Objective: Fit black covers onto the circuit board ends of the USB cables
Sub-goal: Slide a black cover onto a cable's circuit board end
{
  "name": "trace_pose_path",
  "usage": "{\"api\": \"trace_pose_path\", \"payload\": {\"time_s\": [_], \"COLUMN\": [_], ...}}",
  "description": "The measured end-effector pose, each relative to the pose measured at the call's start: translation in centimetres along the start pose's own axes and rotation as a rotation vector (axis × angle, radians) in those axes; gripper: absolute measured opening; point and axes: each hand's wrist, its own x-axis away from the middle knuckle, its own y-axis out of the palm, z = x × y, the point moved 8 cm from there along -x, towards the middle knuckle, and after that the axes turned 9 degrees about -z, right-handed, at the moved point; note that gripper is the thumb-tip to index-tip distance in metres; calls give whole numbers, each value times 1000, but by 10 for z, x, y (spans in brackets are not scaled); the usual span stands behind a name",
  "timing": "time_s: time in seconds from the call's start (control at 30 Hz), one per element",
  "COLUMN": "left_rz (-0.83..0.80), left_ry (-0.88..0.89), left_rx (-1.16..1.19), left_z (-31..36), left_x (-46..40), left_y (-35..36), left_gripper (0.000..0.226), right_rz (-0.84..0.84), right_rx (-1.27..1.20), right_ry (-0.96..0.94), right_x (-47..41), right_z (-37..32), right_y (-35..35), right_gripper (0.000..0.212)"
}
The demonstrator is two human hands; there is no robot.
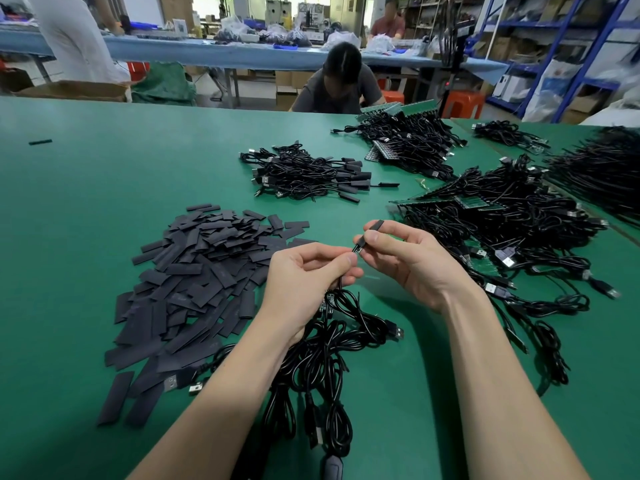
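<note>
My right hand (pixel 408 261) pinches a black cover (pixel 369 235) between thumb and fingers, held just above the green table (pixel 104 188), while my left hand (pixel 304 282) is curled around a USB cable (pixel 343 306) close to its end, which meets the cover's lower tip; more cables hang from that fist in a bundle (pixel 322 368) lying on the table toward me. Left of my hands on the table lies the heap of loose black covers (pixel 197 271), beyond my hands a pile of covered cables (pixel 304 174), and to their right the uncovered cables with green circuit boards (pixel 502 223).
</note>
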Motion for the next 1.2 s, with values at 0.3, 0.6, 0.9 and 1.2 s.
{"api": "trace_pose_path", "payload": {"time_s": [0.3,0.6,0.9,1.2], "left_rz": [3,0,-18,-65], "left_ry": [17,12,51,113], "left_rx": [40,21,99,31], "left_z": [2,0,4,10], "left_x": [-1,-2,-2,-1], "left_y": [0,0,1,5], "left_gripper": [8,9,17,22], "right_rz": [-58,-36,70,-85], "right_rx": [27,136,129,64], "right_ry": [46,-30,-137,-11], "right_x": [1,0,1,0], "right_z": [4,-2,-4,4], "right_y": [6,10,11,16], "right_gripper": [12,30,34,8]}}
